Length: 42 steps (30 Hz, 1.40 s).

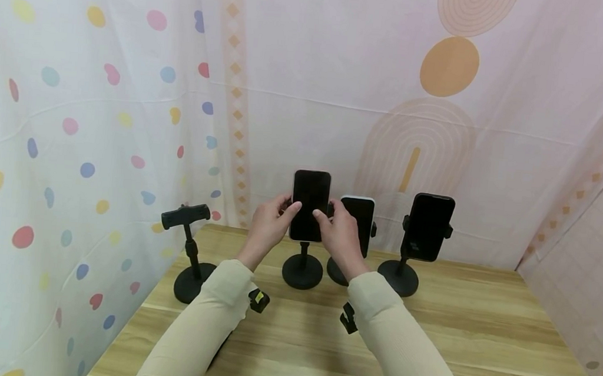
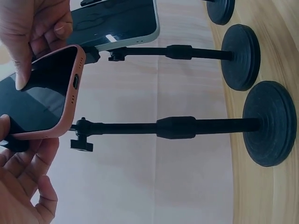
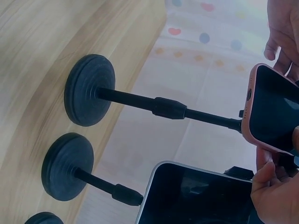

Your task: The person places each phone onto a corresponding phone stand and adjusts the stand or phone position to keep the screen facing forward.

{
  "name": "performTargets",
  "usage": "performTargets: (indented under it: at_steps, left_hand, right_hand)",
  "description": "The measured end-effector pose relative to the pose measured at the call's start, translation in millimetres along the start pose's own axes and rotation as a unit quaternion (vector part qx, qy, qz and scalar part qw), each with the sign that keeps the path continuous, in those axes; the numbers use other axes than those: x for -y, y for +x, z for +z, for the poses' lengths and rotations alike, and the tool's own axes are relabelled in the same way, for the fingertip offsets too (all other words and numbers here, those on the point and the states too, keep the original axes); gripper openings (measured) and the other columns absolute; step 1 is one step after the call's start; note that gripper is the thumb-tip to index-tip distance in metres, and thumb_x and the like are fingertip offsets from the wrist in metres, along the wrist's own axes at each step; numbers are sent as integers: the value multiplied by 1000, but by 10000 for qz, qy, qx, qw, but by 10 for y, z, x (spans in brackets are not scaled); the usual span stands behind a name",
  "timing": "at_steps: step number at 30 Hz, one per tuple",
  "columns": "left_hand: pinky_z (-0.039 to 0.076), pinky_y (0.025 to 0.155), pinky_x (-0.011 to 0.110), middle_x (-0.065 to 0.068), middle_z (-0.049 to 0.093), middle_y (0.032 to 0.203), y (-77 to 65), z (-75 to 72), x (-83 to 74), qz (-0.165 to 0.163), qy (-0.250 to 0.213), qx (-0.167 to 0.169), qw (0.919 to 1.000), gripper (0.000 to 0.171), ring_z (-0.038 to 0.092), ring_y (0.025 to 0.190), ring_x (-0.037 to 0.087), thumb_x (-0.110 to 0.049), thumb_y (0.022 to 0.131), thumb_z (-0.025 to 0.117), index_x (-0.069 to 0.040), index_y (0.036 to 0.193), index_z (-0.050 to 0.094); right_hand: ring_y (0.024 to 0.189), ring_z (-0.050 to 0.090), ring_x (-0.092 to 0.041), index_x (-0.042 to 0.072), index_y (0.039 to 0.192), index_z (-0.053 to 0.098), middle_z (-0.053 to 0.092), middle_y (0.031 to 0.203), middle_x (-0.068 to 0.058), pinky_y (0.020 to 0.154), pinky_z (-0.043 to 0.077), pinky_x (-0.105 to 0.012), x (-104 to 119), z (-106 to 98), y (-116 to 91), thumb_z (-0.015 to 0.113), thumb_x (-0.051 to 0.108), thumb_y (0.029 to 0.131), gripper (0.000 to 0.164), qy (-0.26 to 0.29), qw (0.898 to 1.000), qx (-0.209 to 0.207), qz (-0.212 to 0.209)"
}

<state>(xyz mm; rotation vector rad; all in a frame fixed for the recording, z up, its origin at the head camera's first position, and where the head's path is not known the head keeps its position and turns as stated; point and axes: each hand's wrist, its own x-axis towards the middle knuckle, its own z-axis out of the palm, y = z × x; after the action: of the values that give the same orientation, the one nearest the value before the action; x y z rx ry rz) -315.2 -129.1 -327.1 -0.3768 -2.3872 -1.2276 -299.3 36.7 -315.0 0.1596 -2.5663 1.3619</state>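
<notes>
Slipping from its round-based stand (image 1: pixel 302 272) seems the likeliest mishap for the pink-edged phone (image 1: pixel 311 192) at its top, caused by either grip easing while the clamp (image 2: pixel 17 145), mostly out of sight, may not be biting firmly. Dark-screened and glossy, with rounded corners and a port (image 2: pixel 75 81) in its lower edge, the phone is pinched along both sides by the left hand (image 1: pixel 271 221) and right hand (image 1: pixel 341 232), thumbs on its screen. Just right of that stand, the white-edged phone (image 1: pixel 360 215) could be knocked by the right hand.

bench (image 1: pixel 482 326): light streaky wood-look top
leftmost stand (image 1: pixel 191 251): black, round base down flat
second stand (image 1: pixel 302 272): same deal
third stand (image 2: pixel 179 52): ditto, just beside it
rightmost stand (image 1: pixel 398 278): yep, same
</notes>
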Motion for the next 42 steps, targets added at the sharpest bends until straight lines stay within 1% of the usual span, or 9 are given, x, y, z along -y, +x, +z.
performTargets:
  at_steps: [5,8,12,15,22,32,36,42]
  left_hand:
    - [52,79,44,13,70,101,-6,-2,5,17,-77,-19,10000,38,65,90,28,-37,103,55,-6,121,65]
    - [52,79,45,13,69,102,-17,-1,8,74,-100,-44,9999,39,66,90,28,-37,103,54,-5,122,65]
    - [53,79,44,13,69,102,-26,2,2,86,-158,-66,9998,38,66,89,28,-37,103,54,-6,121,65]
    - [53,77,43,12,69,102,-32,2,-9,54,-196,-69,9998,37,66,88,27,-37,103,54,-7,122,65]
    - [53,78,43,13,69,105,-40,6,-10,38,-160,-40,9999,39,67,90,27,-38,103,54,-8,126,64]
    - [54,79,44,14,69,108,-43,14,1,-108,-107,91,9998,47,67,94,28,-40,104,52,-6,135,59]
    - [53,80,44,14,69,107,-50,20,20,-101,-140,121,9998,49,66,94,28,-41,103,52,-6,137,57]
    - [53,83,45,14,69,104,-60,21,26,-78,-159,108,9998,49,66,94,28,-41,103,53,-5,134,60]
  right_hand:
    - [97,66,-24,6,148,42,67,112,-13,84,54,-44,6,-2,-3,57,36,102,58,-18,10000,8,-28]
    - [94,66,-23,7,148,41,67,109,-12,82,54,-42,6,-2,-4,57,37,102,58,-8,10000,14,-14]
    - [88,66,-21,7,148,42,68,104,-10,77,54,-40,3,-2,-8,57,37,101,58,27,10000,14,-26]
    - [86,66,-21,6,148,41,68,102,-10,76,54,-40,0,-3,-13,58,36,101,58,58,10000,21,-41]
    - [94,66,-22,5,148,41,68,108,-12,79,54,-41,-16,2,-18,57,36,102,58,56,9999,-5,-93]
    - [96,66,-23,6,148,42,68,110,-12,79,55,-41,-31,20,-24,58,37,101,58,44,10000,-65,-54]
    - [96,66,-23,7,149,42,68,110,-12,79,55,-41,-38,23,-35,58,37,101,59,53,10000,-67,-28]
    - [100,66,-24,7,148,42,67,115,-13,82,54,-43,-46,16,-40,58,36,101,58,73,9999,-66,21]
